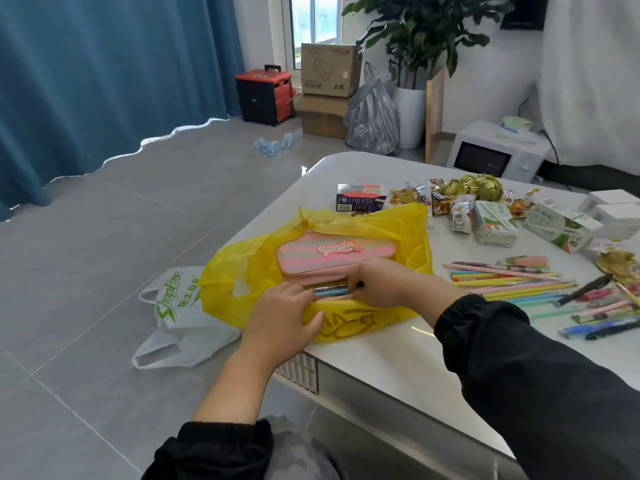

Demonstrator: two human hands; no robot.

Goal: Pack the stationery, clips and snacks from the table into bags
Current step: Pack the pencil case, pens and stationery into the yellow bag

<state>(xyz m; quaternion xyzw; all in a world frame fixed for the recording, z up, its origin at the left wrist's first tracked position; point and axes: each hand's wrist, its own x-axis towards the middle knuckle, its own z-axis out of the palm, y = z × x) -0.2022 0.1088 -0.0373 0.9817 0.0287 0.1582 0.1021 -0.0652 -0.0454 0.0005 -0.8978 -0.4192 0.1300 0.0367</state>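
Left hand [282, 315] lies flat, fingers spread, on the near lip of the crinkly yellow plastic bag [249, 271] at the table corner, pinning the mouth open, gripping nothing. Right hand [381, 282] is pinched shut on a small bundle of pens [329, 291] and feeds them into the bag alongside the pink striped zip pencil case [334, 258] already inside; likely laid lengthwise so they sit flat against the case. Bag sits on the glossy white rounded-corner table [398, 351], overhanging the edge slightly. Not yet packed, right of the bag: a loose fan of pastel pencils and pens [512, 282]; farther back a small purple carton [360, 198], gold-wrapped snacks [481, 188], green-and-white tissue packs [495, 221]. Clips: can't make them out on the table. Task looks early-to-mid. A white printed plastic shopping bag [180, 317] lies on the grey tiled floor [104, 237] by the table, probably next in line. Beyond: blue curtain [104, 71], stacked cardboard boxes [327, 88], potted plant [422, 36], white microwave [495, 152] on the floor.
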